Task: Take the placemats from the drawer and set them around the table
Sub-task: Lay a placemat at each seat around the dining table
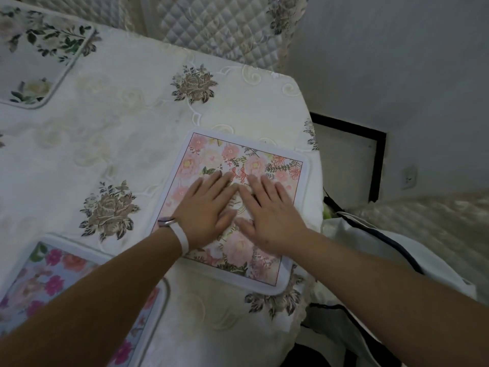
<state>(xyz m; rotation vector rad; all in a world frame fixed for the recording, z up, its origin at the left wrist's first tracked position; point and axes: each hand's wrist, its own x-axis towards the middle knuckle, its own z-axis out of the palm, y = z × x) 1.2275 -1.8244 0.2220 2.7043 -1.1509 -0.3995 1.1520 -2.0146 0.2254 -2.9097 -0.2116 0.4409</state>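
A pink floral placemat (209,154) with a white border lies flat near the table's right corner. My left hand (209,207) and my right hand (267,210) both press on its middle, side by side, fingers straight and spread. A blue placemat (55,274) with magenta flowers lies at the near left, partly under my left forearm. A third placemat (39,59), white with green leaves, sits at the far left. The table (127,128) wears a cream embroidered cloth.
A chair with a quilted cover (219,25) stands at the table's far side. A white bag (370,242) with dark trim sits beside the table's right edge. A white wall (397,62) with a socket (409,178) rises on the right.
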